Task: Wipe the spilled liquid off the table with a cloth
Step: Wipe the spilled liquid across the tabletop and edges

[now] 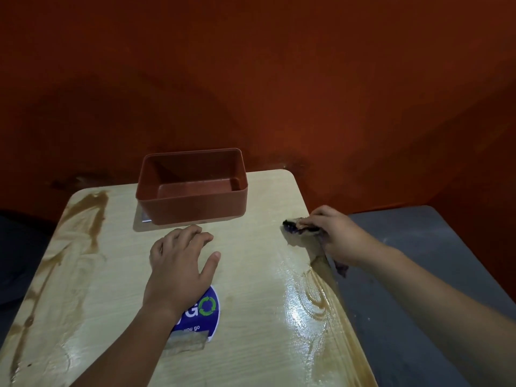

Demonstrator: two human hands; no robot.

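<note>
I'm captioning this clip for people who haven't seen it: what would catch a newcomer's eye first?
Probably the brown spilled liquid streaked down the wooden table's left side, with a wet, glossy smear along its right edge. Next, the right hand gripping a dark cloth at that right edge, while the left hand rests flat mid-table. Behind it stands an empty reddish-brown plastic bin.

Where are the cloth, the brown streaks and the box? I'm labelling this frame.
cloth [293, 229]: head view, dark bunched end beside the fingers.
brown streaks [92, 210]: head view, upper left streak.
box [195, 208]: head view, front wall.
</note>
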